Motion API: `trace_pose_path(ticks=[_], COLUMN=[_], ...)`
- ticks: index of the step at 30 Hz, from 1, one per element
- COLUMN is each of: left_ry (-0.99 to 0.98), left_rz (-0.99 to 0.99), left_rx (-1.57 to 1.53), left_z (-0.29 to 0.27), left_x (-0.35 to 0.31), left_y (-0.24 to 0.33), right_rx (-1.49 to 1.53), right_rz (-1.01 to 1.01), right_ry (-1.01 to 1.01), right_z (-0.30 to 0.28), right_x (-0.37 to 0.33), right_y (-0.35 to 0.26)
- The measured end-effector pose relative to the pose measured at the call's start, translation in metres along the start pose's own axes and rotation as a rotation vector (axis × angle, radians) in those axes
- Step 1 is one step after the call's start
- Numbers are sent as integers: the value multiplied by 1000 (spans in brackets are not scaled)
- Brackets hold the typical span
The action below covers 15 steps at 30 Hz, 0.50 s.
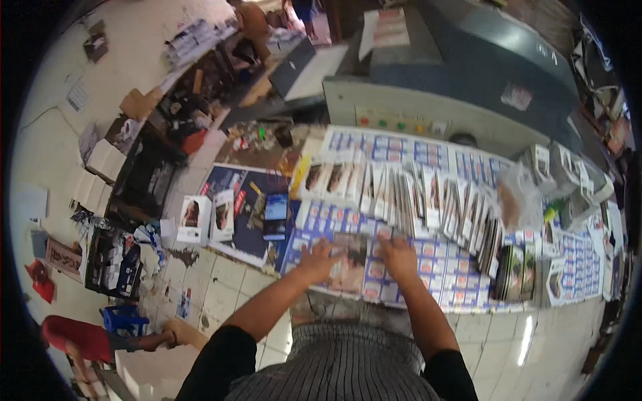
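A flat printed sheet or folded carton (349,271) with a dark picture lies on the table in front of me. My left hand (317,262) rests at its left edge, fingers spread and reaching onto it. On the other side my right hand (399,259) lies palm down, fingers stretched forward beside the sheet's right edge. Neither hand grips anything. Just beyond them, a long fanned row of printed cartons (431,200) curves to the right, with several flat picture cartons (331,179) at its left end.
Blue-and-white printed sheets (455,271) cover the table. A phone (275,215) and white picture cartons (194,220) lie to the left. A clear plastic bag (520,200) and dark cartons (515,274) sit at the right. Behind stands a large grey machine (461,80). A person in red (77,334) is at lower left.
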State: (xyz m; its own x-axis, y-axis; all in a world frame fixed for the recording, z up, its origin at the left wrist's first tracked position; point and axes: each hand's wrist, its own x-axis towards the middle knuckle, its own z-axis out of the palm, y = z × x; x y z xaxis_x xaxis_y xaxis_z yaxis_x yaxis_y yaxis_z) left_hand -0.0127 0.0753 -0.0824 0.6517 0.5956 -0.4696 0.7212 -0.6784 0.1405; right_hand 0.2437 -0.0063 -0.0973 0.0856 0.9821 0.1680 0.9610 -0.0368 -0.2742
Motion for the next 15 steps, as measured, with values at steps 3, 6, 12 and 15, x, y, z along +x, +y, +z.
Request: trace_pose_path(ticks=[3, 6, 12, 15], left_ry=[-20, -25, 33, 94], left_rz=[-3, 9, 73, 126], left_rx=[4, -28, -43, -61], left_z=[0, -5, 8, 24], left_x=[-9, -14, -17, -12], left_y=[9, 7, -1, -14], right_rx=[156, 36, 168, 51], right_rz=[-237, -415, -326, 148], right_ry=[-141, -350, -324, 14], right_z=[-10, -34, -48, -37], right_x=[-32, -68, -96, -95], right_y=[12, 1, 32, 53])
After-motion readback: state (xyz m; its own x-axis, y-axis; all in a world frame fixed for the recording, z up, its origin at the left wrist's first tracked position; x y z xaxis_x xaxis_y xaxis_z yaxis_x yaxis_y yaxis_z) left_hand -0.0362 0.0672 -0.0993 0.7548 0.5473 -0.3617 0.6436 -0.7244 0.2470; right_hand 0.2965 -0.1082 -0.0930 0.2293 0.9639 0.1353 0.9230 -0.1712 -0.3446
